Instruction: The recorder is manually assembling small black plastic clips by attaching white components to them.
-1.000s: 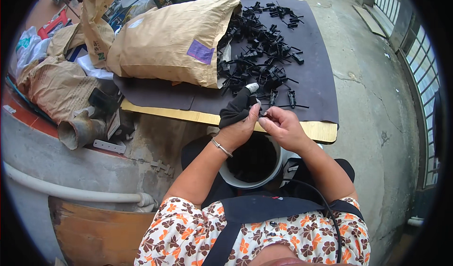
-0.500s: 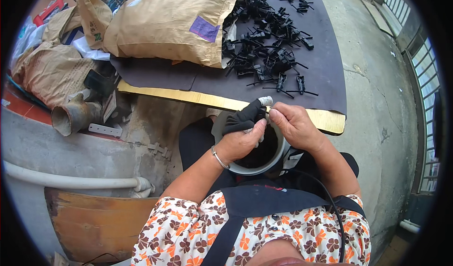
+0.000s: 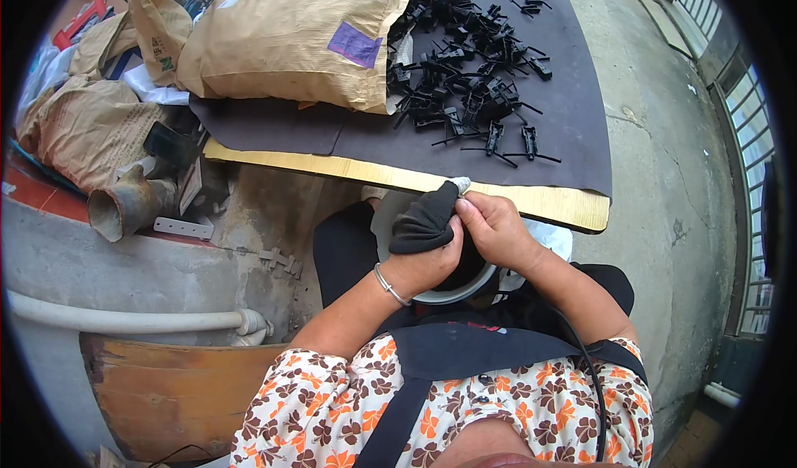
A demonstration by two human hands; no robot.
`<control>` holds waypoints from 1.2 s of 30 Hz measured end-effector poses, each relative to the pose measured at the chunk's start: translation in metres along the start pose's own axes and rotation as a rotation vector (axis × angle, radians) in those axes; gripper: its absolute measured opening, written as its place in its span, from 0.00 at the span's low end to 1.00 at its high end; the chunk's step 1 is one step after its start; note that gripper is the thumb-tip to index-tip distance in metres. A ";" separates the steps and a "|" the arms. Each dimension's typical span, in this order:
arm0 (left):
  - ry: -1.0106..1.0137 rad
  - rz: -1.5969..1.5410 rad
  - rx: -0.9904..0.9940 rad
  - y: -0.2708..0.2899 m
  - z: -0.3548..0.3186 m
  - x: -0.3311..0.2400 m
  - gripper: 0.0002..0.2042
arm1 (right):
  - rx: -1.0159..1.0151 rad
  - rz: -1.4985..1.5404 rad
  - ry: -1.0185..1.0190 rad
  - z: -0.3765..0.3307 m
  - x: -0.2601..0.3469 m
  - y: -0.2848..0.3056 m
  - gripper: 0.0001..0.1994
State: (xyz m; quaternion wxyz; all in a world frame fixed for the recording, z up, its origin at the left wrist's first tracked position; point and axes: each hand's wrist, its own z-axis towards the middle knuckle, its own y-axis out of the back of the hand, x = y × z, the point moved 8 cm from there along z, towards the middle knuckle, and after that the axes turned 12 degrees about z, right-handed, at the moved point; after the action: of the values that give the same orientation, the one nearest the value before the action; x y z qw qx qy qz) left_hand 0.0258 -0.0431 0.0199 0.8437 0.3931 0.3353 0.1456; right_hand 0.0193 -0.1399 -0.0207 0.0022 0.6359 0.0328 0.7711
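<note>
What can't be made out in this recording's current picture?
Head view:
Anything between the left hand and right hand: hidden by them.
Inside of the bucket: mostly covered by both hands, and dark.
Far side of the bag: cut off by the upper edge.

Hands (image 3: pixel 501 232) together above bucket (image 3: pixel 458 295), black parts (image 3: pixel 491 96) — heaped, paper sack (image 3: pixel 278 43)

Floor (image 3: pixel 647 244): bright, soft daylight, right of the hands (image 3: pixel 501 231)
Barred window (image 3: pixel 747 111): pale glow, bent, farther right
Bucket (image 3: pixel 458 294): dark inside, just under the hands
Corners: black, all around
</note>
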 end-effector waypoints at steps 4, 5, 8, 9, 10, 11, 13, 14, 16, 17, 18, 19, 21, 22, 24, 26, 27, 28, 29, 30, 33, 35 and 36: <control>0.132 -0.198 0.026 0.001 -0.007 0.008 0.16 | 0.072 0.152 -0.016 -0.003 0.001 -0.004 0.12; 0.212 -0.364 0.036 0.000 -0.008 0.012 0.15 | 0.110 0.197 0.019 -0.004 0.006 -0.003 0.11; 0.245 -0.546 0.078 -0.002 -0.011 0.019 0.16 | 0.018 0.069 -0.014 -0.005 0.015 0.013 0.09; 0.248 -0.545 0.075 -0.001 -0.013 0.022 0.16 | 0.139 -0.075 -0.097 -0.004 0.017 0.008 0.10; 0.325 -0.663 0.102 -0.005 -0.016 0.028 0.16 | 0.258 -0.220 -0.179 -0.006 0.018 0.003 0.11; 0.401 -0.781 0.130 -0.009 -0.019 0.033 0.17 | 0.254 -0.162 -0.156 -0.006 0.013 0.002 0.10; 0.454 -0.843 0.161 0.000 -0.016 0.027 0.18 | 0.201 -0.165 -0.021 -0.006 0.014 0.008 0.09; 0.506 -0.903 0.189 0.000 -0.016 0.026 0.19 | 0.149 -0.167 0.117 -0.006 0.024 0.013 0.08; 0.528 -0.903 0.171 -0.002 -0.020 0.032 0.20 | 0.178 -0.218 0.176 -0.005 0.032 0.008 0.08; 0.547 -0.905 0.155 -0.003 -0.022 0.035 0.21 | 0.158 -0.234 0.241 -0.006 0.034 0.005 0.08; 0.547 -0.908 0.160 -0.004 -0.021 0.035 0.21 | 0.132 -0.253 0.302 -0.007 0.037 0.006 0.08; 0.549 -0.995 0.155 -0.006 -0.021 0.035 0.21 | 0.128 -0.255 0.299 -0.007 0.036 0.008 0.08; 0.553 -1.082 0.151 -0.007 -0.020 0.034 0.21 | 0.187 -0.289 0.376 -0.008 0.041 0.007 0.09; 0.530 -0.944 0.183 -0.006 -0.018 0.034 0.21 | 0.186 -0.289 0.375 -0.008 0.043 0.010 0.09; 0.506 -0.807 0.216 -0.010 -0.019 0.035 0.22 | 0.223 -0.342 0.360 -0.010 0.045 0.010 0.08; 0.433 -0.564 0.232 -0.016 -0.026 0.035 0.21 | 0.175 -0.241 0.356 -0.006 0.047 0.010 0.08; 0.356 -0.588 0.251 -0.014 -0.021 0.029 0.20 | 0.127 -0.141 0.353 -0.004 0.048 0.012 0.08; 0.355 -0.590 0.255 -0.016 -0.020 0.030 0.20 | 0.124 -0.142 0.350 -0.006 0.048 0.012 0.08; 0.219 -0.573 0.257 -0.014 -0.017 0.022 0.19 | 0.115 -0.065 0.137 -0.004 0.032 0.013 0.08; 0.083 -0.552 0.256 -0.012 -0.014 0.012 0.17 | 0.108 0.014 -0.073 -0.006 0.015 0.012 0.08; 0.393 -0.817 0.355 -0.019 -0.023 0.019 0.13 | 0.122 0.102 -0.047 -0.008 0.026 0.010 0.07; 0.465 -0.921 0.324 -0.023 -0.030 0.025 0.12 | 0.162 0.051 -0.043 -0.010 0.027 0.007 0.06; 0.530 -1.029 0.292 -0.024 -0.031 0.027 0.10 | 0.170 -0.022 0.006 -0.010 0.028 0.007 0.07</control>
State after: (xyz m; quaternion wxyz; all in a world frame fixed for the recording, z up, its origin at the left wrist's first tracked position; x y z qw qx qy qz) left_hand 0.0244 -0.0274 -0.0252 0.6307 0.2424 0.6982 -0.2365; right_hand 0.0044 -0.1457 0.0057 -0.0433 0.6309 0.1049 0.7675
